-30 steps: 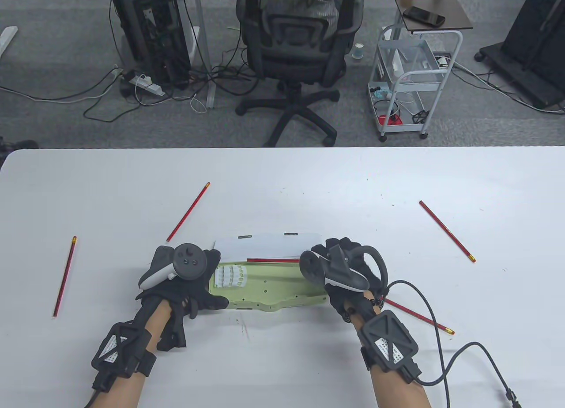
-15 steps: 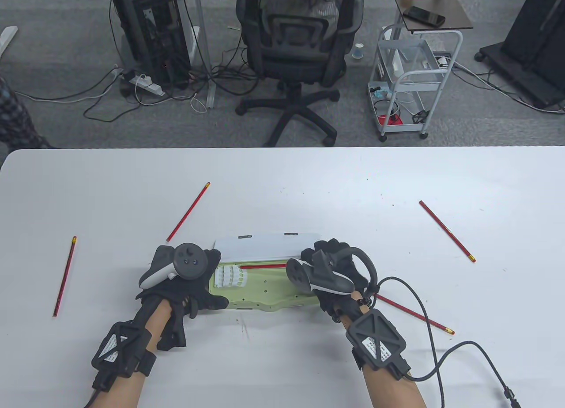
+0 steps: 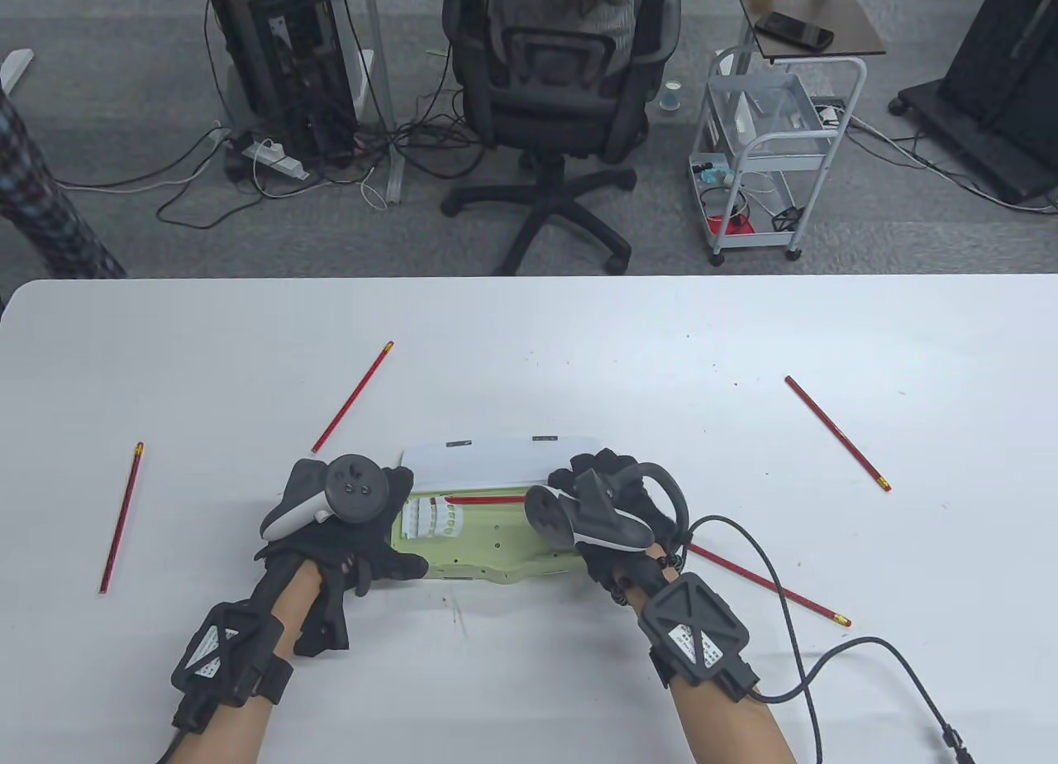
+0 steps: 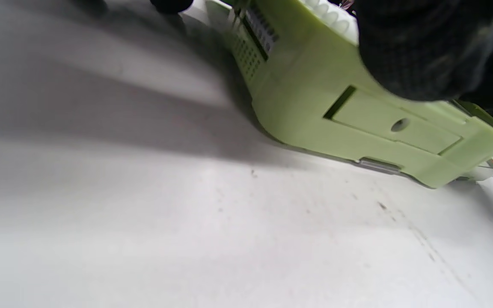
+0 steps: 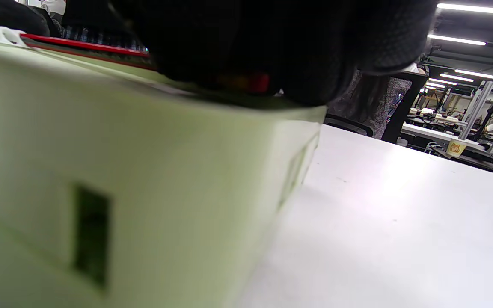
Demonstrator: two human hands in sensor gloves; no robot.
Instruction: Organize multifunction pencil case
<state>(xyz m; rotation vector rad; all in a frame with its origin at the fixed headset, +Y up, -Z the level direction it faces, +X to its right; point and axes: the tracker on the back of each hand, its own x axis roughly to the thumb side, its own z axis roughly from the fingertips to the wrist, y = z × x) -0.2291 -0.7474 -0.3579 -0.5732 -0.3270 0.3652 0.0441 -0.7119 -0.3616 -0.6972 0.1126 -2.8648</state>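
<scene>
Table view, left hand [image 3: 335, 537] gripping the left end of the open green pencil case [image 3: 488, 545], right hand [image 3: 616, 508] at its right end holding a red pencil [image 3: 488, 498] laid inside along the far edge, white lid [image 3: 496, 458] raised behind

Five red pencils [image 3: 352, 397], one green pencil case [image 3: 488, 541], two gloved hands [image 3: 347, 524].
</scene>
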